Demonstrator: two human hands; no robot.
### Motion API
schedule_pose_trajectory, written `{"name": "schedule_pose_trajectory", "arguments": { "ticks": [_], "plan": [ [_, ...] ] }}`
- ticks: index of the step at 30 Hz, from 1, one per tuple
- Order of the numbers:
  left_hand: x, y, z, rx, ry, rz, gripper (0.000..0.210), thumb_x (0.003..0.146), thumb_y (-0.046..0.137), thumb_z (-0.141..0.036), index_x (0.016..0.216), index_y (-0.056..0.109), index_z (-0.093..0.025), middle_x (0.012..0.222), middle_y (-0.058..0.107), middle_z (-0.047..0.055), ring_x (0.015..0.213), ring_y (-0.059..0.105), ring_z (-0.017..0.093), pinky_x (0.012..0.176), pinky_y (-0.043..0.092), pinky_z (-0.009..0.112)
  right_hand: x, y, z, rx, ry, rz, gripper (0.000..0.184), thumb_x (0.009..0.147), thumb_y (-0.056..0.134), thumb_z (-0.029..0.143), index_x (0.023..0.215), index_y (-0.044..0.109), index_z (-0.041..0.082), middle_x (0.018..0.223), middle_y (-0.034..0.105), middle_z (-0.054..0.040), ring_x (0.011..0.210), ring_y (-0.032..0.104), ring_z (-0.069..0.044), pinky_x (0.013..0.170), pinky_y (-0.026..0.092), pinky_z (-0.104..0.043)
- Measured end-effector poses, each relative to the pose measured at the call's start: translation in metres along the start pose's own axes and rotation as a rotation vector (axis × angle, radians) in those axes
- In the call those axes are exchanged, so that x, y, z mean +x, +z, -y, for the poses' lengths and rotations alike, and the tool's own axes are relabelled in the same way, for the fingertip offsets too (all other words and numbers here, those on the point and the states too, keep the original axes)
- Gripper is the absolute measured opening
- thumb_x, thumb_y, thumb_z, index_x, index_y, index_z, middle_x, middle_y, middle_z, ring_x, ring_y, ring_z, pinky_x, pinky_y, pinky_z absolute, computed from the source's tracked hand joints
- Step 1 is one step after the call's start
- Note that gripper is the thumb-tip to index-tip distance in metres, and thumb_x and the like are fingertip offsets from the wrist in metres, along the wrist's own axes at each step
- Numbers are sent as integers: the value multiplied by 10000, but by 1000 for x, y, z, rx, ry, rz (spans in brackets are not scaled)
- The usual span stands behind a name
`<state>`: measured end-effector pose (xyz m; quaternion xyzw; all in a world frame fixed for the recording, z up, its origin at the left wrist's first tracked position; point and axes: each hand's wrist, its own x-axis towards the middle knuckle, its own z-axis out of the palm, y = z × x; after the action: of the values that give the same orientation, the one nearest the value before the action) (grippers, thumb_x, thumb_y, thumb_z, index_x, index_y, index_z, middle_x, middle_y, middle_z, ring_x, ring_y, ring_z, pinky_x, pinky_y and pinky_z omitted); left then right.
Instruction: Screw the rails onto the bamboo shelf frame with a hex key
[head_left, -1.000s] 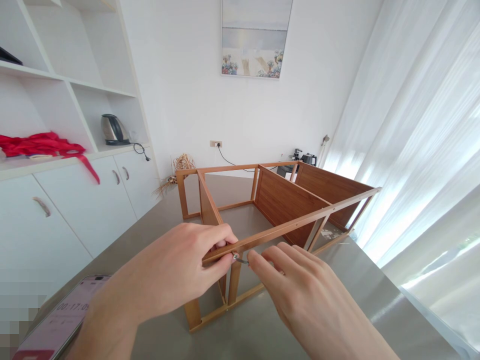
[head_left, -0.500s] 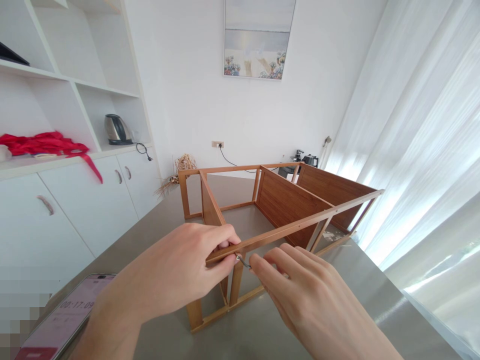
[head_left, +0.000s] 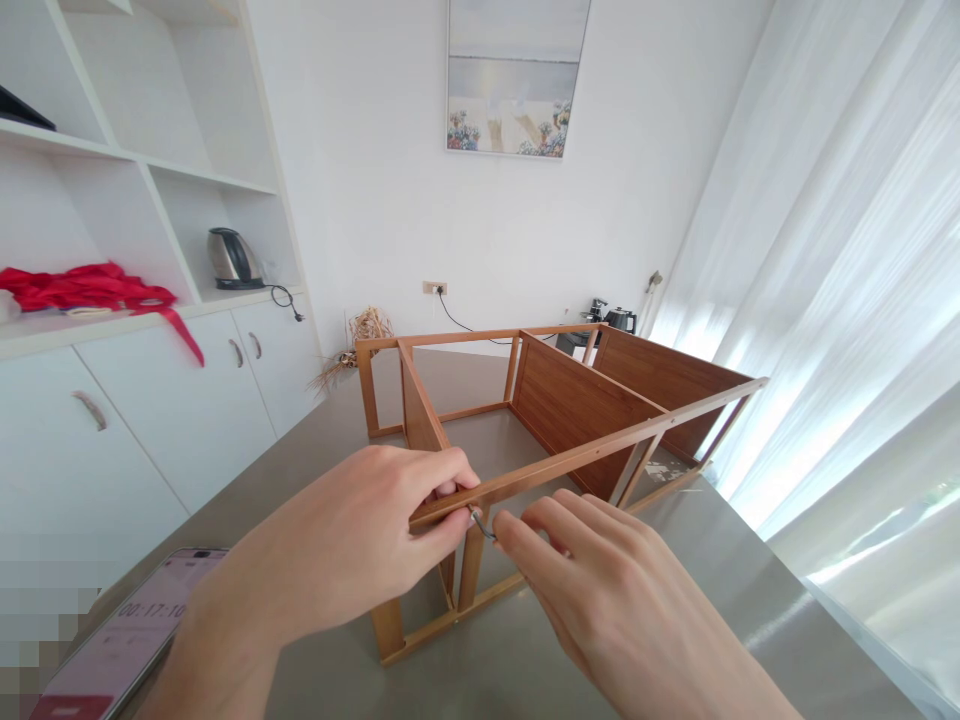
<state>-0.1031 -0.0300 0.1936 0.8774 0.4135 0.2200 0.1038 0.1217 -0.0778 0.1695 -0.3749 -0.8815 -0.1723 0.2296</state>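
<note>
A brown wooden shelf unit [head_left: 574, 462] lies on its side on the table, its shelf boards standing upright. My left hand [head_left: 367, 535] is closed around the near corner of its upper rail, thumb below and fingers above. Beside the thumb tip, a small bent metal hex key [head_left: 484, 526] meets the outer face of the rail. My right hand [head_left: 607, 575] pinches the free end of the hex key between thumb and index finger, the other fingers curled. The screw head, if any, is hidden at the left thumb.
A phone [head_left: 139, 630] showing a running timer lies at the lower left on the grey table [head_left: 675, 610]. White cabinets [head_left: 165, 400] with a kettle [head_left: 234, 258] and red cloth [head_left: 97, 290] stand left. Dried stalks [head_left: 367, 330] lie behind the frame; a curtain [head_left: 840, 250] hangs right.
My right hand has shifted slightly left and the hex key's free end has swung a little down and left. My left hand keeps its grip on the rail.
</note>
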Motion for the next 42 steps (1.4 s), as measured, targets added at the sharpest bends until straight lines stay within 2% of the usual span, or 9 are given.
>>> {"name": "schedule_pose_trajectory", "arguments": {
  "ticks": [9, 12, 18, 22, 26, 30, 35, 39, 42],
  "plan": [
    [0, -1, 0, 1, 43, -25, 131, 906, 553, -250, 881, 681, -263, 674, 670, -45, 542, 549, 111, 515, 364, 226, 1, 6, 3, 49, -15, -56, 268, 956, 441, 27, 756, 467, 203, 667, 486, 29, 548, 385, -131, 554, 245, -303],
    [0, 0, 1, -1, 37, -6, 139, 913, 542, -243, 877, 675, -261, 669, 666, -45, 544, 550, 112, 513, 359, 227, 3, 9, 4, 148, 6, 2, 278, 1009, 441, 98, 754, 462, 207, 622, 447, 53, 501, 343, -115, 526, 222, -303],
    [-1, -1, -1, 12, -30, 37, 118, 924, 541, -267, 864, 642, -278, 690, 666, -65, 575, 555, 112, 537, 367, 233, 8, 7, 3, 385, 205, 195, 262, 1035, 459, 243, 782, 517, 209, 594, 431, 61, 468, 355, -93, 493, 207, -277],
    [0, -4, -5, 4, -65, 51, 119, 923, 543, -274, 847, 635, -279, 690, 666, -72, 586, 555, 112, 539, 363, 238, 10, 3, 2, 507, 288, 242, 275, 1023, 471, 268, 769, 560, 214, 564, 400, 66, 454, 320, -85, 470, 211, -255],
    [0, -5, -7, -7, -71, 58, 124, 918, 545, -263, 838, 638, -281, 687, 666, -80, 579, 546, 106, 541, 364, 236, 12, 2, 4, 569, 325, 282, 268, 1020, 479, 272, 786, 594, 212, 574, 457, 61, 461, 362, -77, 465, 240, -227],
    [0, -3, -4, -16, -54, 56, 141, 927, 534, -251, 848, 649, -276, 699, 672, -71, 585, 555, 106, 543, 369, 237, 12, 3, 4, 594, 291, 284, 236, 1025, 487, 254, 826, 606, 210, 628, 526, 52, 484, 413, -74, 477, 280, -206],
    [-1, -1, 0, 1, -33, 50, 131, 930, 537, -257, 880, 657, -279, 721, 683, -59, 594, 566, 110, 546, 372, 238, 9, 2, -4, 564, 192, 262, 229, 1032, 506, 247, 815, 569, 214, 613, 468, 66, 503, 385, -81, 501, 307, -208],
    [-1, -1, -1, 7, -22, 32, 126, 925, 548, -260, 884, 665, -279, 705, 680, -55, 583, 562, 112, 535, 365, 235, 11, -2, -11, 502, 68, 185, 248, 1060, 482, 238, 820, 534, 206, 707, 517, 39, 598, 451, -97, 567, 356, -222],
    [-1, -2, -1, -10, 3, 4, 126, 917, 556, -251, 892, 677, -275, 690, 678, -52, 563, 559, 111, 529, 369, 230, 11, -6, -11, 435, 49, 106, 260, 1086, 418, 229, 868, 556, 195, 808, 570, 3, 698, 516, -120, 622, 400, -238]
  ]
}}
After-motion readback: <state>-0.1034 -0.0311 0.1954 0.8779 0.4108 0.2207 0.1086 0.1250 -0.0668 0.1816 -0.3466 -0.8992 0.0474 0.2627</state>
